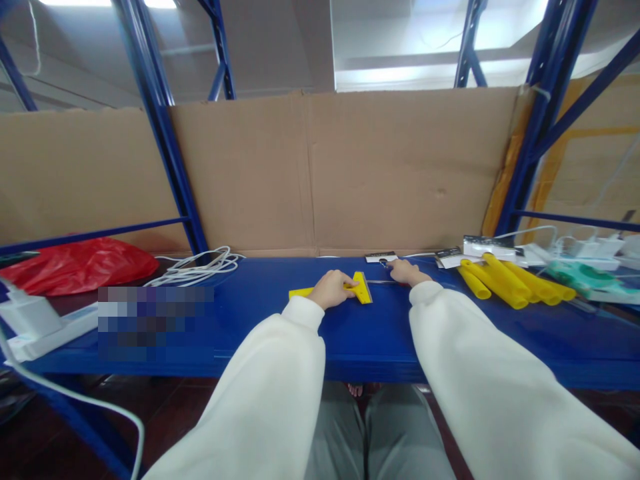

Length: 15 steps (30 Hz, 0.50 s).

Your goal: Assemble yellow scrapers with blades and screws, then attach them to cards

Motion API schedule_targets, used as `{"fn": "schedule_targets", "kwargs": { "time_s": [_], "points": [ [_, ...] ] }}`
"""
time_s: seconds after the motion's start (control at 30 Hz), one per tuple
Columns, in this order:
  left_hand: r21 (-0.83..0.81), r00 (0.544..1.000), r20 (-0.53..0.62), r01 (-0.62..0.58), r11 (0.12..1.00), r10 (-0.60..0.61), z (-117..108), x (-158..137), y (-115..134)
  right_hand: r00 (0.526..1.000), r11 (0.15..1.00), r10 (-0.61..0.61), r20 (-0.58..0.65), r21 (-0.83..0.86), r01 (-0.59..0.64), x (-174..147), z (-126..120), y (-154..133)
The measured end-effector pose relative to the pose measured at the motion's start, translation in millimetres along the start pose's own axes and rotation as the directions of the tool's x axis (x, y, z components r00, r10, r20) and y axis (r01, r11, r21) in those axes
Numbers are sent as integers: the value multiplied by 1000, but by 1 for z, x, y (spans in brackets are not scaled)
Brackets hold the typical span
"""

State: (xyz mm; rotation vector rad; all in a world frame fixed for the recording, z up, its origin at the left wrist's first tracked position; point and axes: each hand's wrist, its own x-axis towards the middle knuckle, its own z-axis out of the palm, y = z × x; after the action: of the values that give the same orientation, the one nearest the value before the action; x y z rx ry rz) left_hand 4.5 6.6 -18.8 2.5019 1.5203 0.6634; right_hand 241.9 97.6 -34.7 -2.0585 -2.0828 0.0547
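A yellow scraper (361,288) with a wide head and a thin blade edge lies on the blue tabletop. My left hand (332,289) is closed around it, with the handle end showing to the left of my fingers. Farther right, my right hand (406,273) reaches forward, its fingers pinched at a small dark item (384,263) too small to name. Just behind those fingertips is a flat black-and-white packet (381,257). A thin metal rod (383,282) lies between the scraper and my right hand; its far end is hidden by the hand.
Several yellow tubes (500,283) are piled on the right beside black-and-white packets (489,248). White cable (203,268), a red plastic bag (83,265) and a power strip (55,337) are on the left. Cardboard (350,173) and blue posts (175,153) bound the back.
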Motion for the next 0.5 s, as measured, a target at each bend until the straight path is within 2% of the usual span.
{"fn": "schedule_targets", "kwargs": {
  "time_s": [0.23, 0.5],
  "points": [
    [2, 1000, 7, -13, 1000, 13, 0, 0, 0, 998, 997, 31, 58, -71, -27, -14, -13, -12],
    [-23, 1000, 0, -12, 1000, 12, 0, 0, -1, 998, 997, -20, -66, -81, 15, -34, -27, -26]
  ]
}}
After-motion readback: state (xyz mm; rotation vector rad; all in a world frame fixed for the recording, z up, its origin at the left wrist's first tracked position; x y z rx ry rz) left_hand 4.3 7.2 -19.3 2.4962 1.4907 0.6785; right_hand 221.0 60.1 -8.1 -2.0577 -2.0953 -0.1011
